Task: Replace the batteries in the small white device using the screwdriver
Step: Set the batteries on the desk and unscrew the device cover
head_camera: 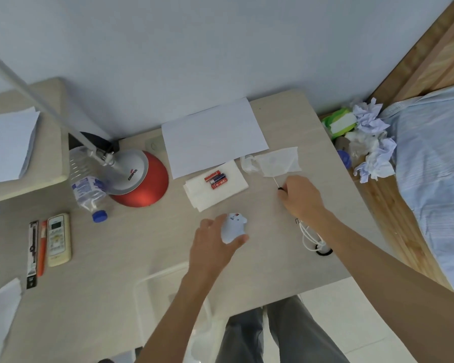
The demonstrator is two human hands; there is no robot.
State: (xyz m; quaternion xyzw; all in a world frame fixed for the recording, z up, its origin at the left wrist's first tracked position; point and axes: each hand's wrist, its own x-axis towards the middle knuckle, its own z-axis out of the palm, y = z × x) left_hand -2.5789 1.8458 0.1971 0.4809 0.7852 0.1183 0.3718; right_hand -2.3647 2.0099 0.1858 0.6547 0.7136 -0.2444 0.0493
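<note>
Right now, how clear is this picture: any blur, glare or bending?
Head view: even, soft light, faint shadows, no harsh glare; the wide lens bows the desk edges; the white device in the left hand looks blurred; the screwdriver in the right hand shows only a thin shaft; the batteries show no readable labels.

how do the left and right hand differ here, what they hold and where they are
The left hand wraps round the small white device; the right hand grips the screwdriver, only its thin shaft showing. The left hand is nearer the person, mid-desk; the right hand is farther out, beside the thin tissue. Both are curled on a thing over the desk.
</note>
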